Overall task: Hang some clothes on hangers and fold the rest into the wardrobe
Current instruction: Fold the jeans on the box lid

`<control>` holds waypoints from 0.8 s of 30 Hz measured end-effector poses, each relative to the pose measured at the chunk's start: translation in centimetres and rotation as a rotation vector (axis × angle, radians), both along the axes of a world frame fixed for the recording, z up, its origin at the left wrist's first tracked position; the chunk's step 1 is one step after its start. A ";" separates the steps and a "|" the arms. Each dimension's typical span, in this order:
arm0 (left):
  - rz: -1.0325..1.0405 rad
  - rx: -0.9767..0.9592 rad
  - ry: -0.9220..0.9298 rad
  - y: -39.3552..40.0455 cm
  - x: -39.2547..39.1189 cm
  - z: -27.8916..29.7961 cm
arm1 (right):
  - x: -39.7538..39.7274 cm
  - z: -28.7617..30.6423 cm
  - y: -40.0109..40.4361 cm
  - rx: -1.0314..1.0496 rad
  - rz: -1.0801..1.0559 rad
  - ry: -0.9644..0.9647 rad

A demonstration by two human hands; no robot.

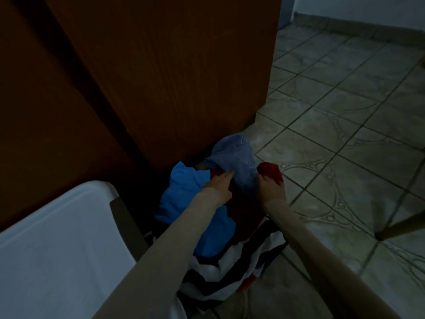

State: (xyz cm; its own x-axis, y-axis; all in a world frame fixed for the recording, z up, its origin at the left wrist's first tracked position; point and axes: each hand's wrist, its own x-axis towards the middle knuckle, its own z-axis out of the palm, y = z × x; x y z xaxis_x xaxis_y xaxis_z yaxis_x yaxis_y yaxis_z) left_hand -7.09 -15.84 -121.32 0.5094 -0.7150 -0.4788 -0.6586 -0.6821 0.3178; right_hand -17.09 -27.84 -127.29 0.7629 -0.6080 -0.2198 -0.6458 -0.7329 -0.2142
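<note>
Clothes lie in a heap on the tiled floor (pixel 333 139) at the foot of a brown wooden wardrobe (pixel 174 72), seen from the head camera in dim light. At the far end of the heap sits a grey-blue garment (pixel 232 155), bunched up just beside the wardrobe's corner. Left of it and nearer the camera is a bright blue garment (pixel 184 192), and a red garment (pixel 271 171) shows at the right edge of the heap, with darker red cloth running under the grey-blue piece. Closest to the camera lies a white cloth with black stripes (pixel 232 268), partly under the blue one. Both bare arms reach down into the heap. The left hand (pixel 218 183) rests where the bright blue and grey-blue garments meet, its fingers stretched forward and touching the grey-blue cloth; whether they pinch it I cannot tell. The right hand (pixel 271 187) sits at the right side of the grey-blue garment, its fingertips buried between that cloth and the red one, so its grasp cannot be told either. A white surface (pixel 57 245) fills the lower left corner, just beside the heap.
</note>
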 end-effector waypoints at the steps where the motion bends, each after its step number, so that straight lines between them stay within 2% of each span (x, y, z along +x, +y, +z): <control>1: -0.002 0.007 0.005 -0.1 -0.1 -0.2 | 0.1 0.0 0.0 -0.048 0.005 -0.005; 4: 0.025 -0.013 0.037 -0.2 -0.5 -0.1 | -0.1 0.8 0.0 -0.168 0.024 -0.137; 7: 0.014 -0.089 0.017 0.1 -1.0 1.2 | -1.0 4.1 0.0 -0.098 0.041 -0.127; 11: 0.009 -0.247 0.014 0.6 -2.4 4.6 | -1.4 11.4 -0.3 0.122 -0.112 -0.409; 14: 0.050 -0.433 0.057 0.8 -4.0 7.9 | -2.0 16.9 0.6 0.120 -0.058 -0.546; 17: 0.096 -0.581 0.144 1.4 -6.3 12.3 | -3.6 21.8 2.1 -0.017 -0.018 -0.554; 21: 0.116 -0.701 -0.045 3.7 -8.1 16.9 | -6.0 25.9 4.2 -0.086 -0.066 -0.511; 22: 0.114 -0.712 -0.043 4.4 -8.5 18.0 | -6.5 26.7 4.7 -0.079 -0.079 -0.510; 24: 0.064 -0.660 0.076 5.7 -9.2 19.8 | -7.5 28.4 5.8 -0.038 -0.107 -0.553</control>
